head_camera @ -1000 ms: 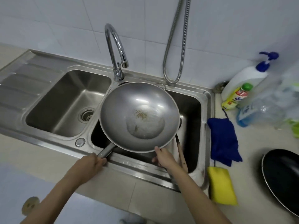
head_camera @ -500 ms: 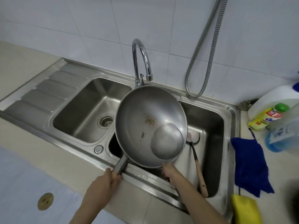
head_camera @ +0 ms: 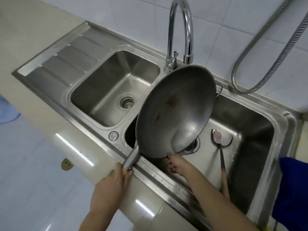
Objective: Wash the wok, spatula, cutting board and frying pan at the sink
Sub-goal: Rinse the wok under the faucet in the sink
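Observation:
A steel wok (head_camera: 176, 110) with brown food specks is tilted steeply over the right sink basin (head_camera: 260, 130), its lower edge toward the drain. My left hand (head_camera: 111, 182) grips the end of its metal handle at the sink's front rim. My right hand (head_camera: 176, 164) holds the wok's lower rim from underneath, fingers curled. A spatula (head_camera: 220, 147) with a wooden handle lies on the floor of the right basin, its blade away from me. The cutting board and frying pan are out of view.
The curved tap (head_camera: 181, 30) stands just behind the wok, with a metal shower hose (head_camera: 266, 52) on the tiled wall to the right. The left basin (head_camera: 115, 87) and drainboard (head_camera: 66, 59) hold nothing. A blue cloth (head_camera: 293, 189) lies at the right edge.
The wok has gone from nearly level to steeply tilted toward the right basin. My view has closed in and shifted left, so the bottles, sponge and frying pan have left the frame.

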The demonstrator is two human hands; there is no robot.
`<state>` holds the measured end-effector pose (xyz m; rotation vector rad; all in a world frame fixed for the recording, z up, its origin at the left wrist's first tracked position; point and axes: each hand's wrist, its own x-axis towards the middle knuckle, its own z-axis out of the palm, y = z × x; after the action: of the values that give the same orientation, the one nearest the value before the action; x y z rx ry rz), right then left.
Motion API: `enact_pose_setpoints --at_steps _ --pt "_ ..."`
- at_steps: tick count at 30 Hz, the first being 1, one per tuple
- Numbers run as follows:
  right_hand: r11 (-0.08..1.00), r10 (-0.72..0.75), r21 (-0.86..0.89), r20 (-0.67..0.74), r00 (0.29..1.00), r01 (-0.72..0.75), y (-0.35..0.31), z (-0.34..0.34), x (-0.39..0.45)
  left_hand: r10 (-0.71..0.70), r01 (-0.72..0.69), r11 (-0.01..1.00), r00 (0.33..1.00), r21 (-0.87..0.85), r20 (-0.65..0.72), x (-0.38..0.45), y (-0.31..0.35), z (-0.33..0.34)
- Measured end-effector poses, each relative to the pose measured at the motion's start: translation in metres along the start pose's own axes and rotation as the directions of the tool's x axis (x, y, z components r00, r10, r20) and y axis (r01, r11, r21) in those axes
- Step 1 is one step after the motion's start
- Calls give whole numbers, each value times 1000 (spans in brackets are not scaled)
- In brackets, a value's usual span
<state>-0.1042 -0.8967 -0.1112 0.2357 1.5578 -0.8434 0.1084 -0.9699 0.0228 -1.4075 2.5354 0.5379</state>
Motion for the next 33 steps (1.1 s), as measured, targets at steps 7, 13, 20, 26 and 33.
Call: enact_pose_setpoints --at_steps 7,13,20,26,33 --pt "991 -4 133 126 992 -13 -7 0 10 -13 14 999 999 29 -31 -1 1 6" --pt "983 -18 185 144 989 -9 -9 3 15 -9 15 996 998 87 -66 0 -1 9" --pt "979 -69 198 115 991 45 -8 11 20 18 -8 991 997 135 -71 2 -4 13" --pt "986 -89 151 79 993 76 -1 11 12 41 -28 986 996 167 -75 7 -11 5" --pt "962 -95 249 -62 993 108 20 -5 -17 64 -73 969 997 236 45 14 -13 -16"
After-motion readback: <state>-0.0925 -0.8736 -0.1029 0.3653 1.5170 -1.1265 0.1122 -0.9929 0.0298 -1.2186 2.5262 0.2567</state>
